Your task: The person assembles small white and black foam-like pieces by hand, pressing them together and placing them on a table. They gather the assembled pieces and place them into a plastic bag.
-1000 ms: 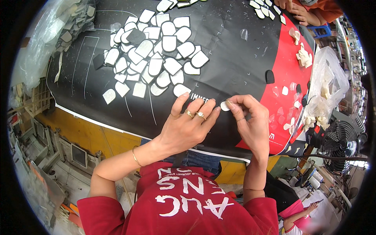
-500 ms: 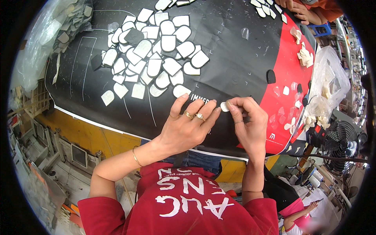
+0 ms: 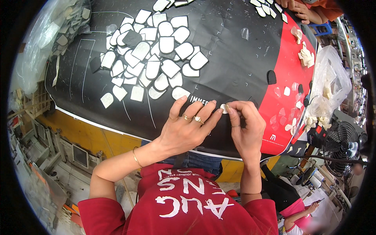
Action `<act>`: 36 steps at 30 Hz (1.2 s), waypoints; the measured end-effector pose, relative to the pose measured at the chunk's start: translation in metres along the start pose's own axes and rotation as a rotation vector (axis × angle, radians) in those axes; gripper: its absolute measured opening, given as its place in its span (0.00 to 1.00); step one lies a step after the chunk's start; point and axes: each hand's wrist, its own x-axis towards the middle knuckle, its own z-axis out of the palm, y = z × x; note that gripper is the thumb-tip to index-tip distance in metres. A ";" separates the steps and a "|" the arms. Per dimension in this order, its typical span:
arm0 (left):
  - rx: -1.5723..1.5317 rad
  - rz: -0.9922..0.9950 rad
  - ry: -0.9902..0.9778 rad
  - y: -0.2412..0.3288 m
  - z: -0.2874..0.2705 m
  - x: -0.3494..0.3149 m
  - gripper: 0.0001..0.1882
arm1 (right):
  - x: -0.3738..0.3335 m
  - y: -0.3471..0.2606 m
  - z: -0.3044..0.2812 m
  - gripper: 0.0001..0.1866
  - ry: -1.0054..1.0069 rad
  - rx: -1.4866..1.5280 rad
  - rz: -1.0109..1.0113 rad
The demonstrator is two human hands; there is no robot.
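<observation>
Over the black sheet my left hand (image 3: 187,126) is bent, its index fingertip touching a small white piece (image 3: 224,108). The thumb and whatever may lie under these fingers are hidden. Thumb and index finger of my right hand (image 3: 248,128) pinch that same piece from the right. Beyond my left hand spreads a pile of white pads (image 3: 152,69), each rounded at one end with a dark edge. One single pad (image 3: 180,93) lies nearest to my left fingers. A dark pad (image 3: 132,38) rests on top of the pile.
Crumpled cream scraps (image 3: 306,55) and clear bits lie on the sheet's red part (image 3: 270,98). A clear plastic bag (image 3: 332,78) and a black fan (image 3: 340,145) are at the right. Another bag with pads (image 3: 43,47) stands far left. Another person's hand (image 3: 303,12) is at the far right.
My right hand has shifted slightly left and down, with its fingers more curled. The small white piece stays between my hands, turned a little. My left hand has hardly moved.
</observation>
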 end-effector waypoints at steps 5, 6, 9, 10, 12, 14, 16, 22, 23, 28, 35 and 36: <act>0.033 0.006 -0.049 0.003 -0.005 0.004 0.21 | -0.001 -0.002 -0.001 0.08 0.012 0.027 0.034; 0.035 0.009 -0.037 0.004 -0.006 0.005 0.19 | -0.003 -0.003 -0.001 0.09 0.020 0.054 0.078; 0.046 0.018 -0.016 0.005 -0.007 0.007 0.16 | -0.009 -0.006 0.001 0.14 0.101 0.026 0.018; 0.051 0.016 -0.021 0.005 -0.008 0.007 0.15 | -0.011 -0.006 0.003 0.16 0.138 0.001 -0.035; 0.056 0.017 -0.031 0.006 -0.008 0.007 0.15 | -0.014 -0.005 0.007 0.18 0.196 -0.051 -0.189; 0.057 0.020 -0.043 0.006 -0.009 0.007 0.15 | -0.015 -0.003 0.010 0.19 0.221 -0.088 -0.286; 0.053 0.016 -0.044 0.006 -0.009 0.007 0.14 | -0.017 -0.001 0.012 0.19 0.242 -0.088 -0.286; 0.052 0.012 -0.058 0.007 -0.009 0.007 0.16 | -0.019 0.003 0.012 0.21 0.263 -0.042 -0.217; 0.055 0.012 -0.055 0.007 -0.009 0.008 0.16 | -0.019 0.004 0.013 0.22 0.268 -0.011 -0.175; 0.071 0.009 -0.100 0.007 -0.011 0.007 0.21 | -0.018 0.006 0.017 0.27 0.281 0.138 0.034; 0.078 0.015 -0.125 0.007 -0.013 0.009 0.24 | -0.015 0.008 0.019 0.30 0.282 0.215 0.091; 0.068 0.010 -0.128 0.007 -0.013 0.009 0.25 | -0.015 0.008 0.019 0.30 0.277 0.207 0.086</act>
